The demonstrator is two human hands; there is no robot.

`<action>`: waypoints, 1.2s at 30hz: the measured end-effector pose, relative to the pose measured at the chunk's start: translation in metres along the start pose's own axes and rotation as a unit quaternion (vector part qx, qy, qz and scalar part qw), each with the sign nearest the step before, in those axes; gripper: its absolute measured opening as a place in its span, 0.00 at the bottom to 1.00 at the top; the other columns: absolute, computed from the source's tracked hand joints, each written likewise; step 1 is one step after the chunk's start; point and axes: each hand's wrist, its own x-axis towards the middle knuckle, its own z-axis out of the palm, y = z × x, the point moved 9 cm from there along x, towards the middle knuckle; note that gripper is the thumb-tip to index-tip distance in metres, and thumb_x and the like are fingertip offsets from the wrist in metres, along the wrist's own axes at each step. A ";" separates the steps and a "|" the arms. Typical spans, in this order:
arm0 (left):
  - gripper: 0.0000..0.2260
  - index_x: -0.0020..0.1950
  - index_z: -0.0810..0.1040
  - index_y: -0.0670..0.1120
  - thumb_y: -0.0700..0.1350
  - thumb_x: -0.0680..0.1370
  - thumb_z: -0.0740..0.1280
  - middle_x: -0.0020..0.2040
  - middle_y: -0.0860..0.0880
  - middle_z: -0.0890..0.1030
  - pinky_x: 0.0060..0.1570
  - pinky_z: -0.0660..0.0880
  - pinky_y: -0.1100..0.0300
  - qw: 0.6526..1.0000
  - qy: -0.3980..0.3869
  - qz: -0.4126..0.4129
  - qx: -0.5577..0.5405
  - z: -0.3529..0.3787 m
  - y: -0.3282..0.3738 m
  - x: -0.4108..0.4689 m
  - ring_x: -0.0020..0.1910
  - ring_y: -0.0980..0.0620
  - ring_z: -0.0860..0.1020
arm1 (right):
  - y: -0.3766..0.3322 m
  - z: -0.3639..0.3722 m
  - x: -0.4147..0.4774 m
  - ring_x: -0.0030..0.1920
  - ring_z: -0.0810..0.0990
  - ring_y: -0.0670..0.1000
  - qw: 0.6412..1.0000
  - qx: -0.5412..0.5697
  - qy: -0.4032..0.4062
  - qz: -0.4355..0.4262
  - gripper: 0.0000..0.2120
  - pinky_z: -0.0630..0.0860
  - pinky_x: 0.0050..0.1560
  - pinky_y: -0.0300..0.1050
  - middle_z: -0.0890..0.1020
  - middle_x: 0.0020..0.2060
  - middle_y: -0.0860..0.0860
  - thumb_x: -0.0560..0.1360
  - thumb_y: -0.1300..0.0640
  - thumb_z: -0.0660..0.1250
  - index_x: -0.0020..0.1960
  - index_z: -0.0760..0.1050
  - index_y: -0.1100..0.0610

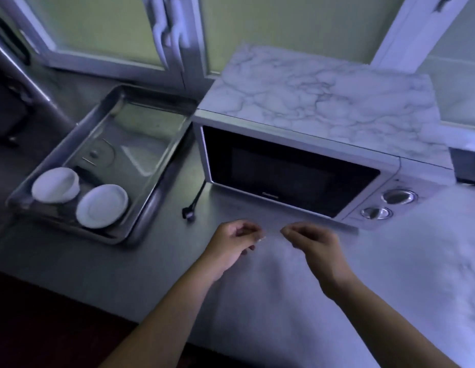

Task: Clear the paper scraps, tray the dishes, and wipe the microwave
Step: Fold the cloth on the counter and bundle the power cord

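Note:
My left hand [232,245] hovers over the counter in front of the microwave [292,171], its fingers curled, and pinches a tiny pale paper scrap [261,239] at the fingertips. A short gap to its right is my right hand [314,245], fingers curled and thumb against fingertips; I see nothing in it. The microwave door is closed and its top is marble-patterned. On the left, a metal tray [148,166] holds a white bowl [55,184] and a white plate [102,205] at its near end.
A black plug on a cord [189,215] lies on the counter between the tray and the microwave. Two knobs [387,204] sit on the microwave's right front. Window frames stand behind. A dark object [467,166] lies right of the microwave.

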 end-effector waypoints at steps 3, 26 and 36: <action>0.02 0.38 0.84 0.54 0.48 0.71 0.75 0.37 0.53 0.84 0.33 0.73 0.65 0.992 0.106 0.030 0.065 -0.086 0.010 0.016 0.34 0.54 0.79 | -0.059 0.025 0.007 0.38 0.79 0.44 0.998 -0.005 -0.004 -0.062 0.03 0.74 0.39 0.35 0.85 0.38 0.52 0.73 0.60 0.75 0.40 0.85 0.56; 0.08 0.35 0.77 0.36 0.27 0.73 0.68 0.29 0.39 0.76 0.18 0.70 0.64 0.977 0.184 -0.084 0.063 -0.208 0.051 0.134 0.21 0.47 0.75 | -0.186 -0.065 0.120 0.48 0.79 0.51 0.870 -0.332 0.245 -0.269 0.08 0.75 0.51 0.47 0.80 0.51 0.49 0.74 0.57 0.74 0.52 0.83 0.56; 0.09 0.39 0.75 0.44 0.38 0.80 0.65 0.21 0.52 0.77 0.25 0.68 0.65 0.980 0.180 -0.055 -0.067 -0.207 0.227 0.200 0.23 0.55 0.76 | -0.244 -0.044 0.147 0.52 0.80 0.44 0.930 -0.252 0.139 -0.231 0.04 0.76 0.56 0.46 0.83 0.50 0.44 0.77 0.52 0.69 0.51 0.81 0.47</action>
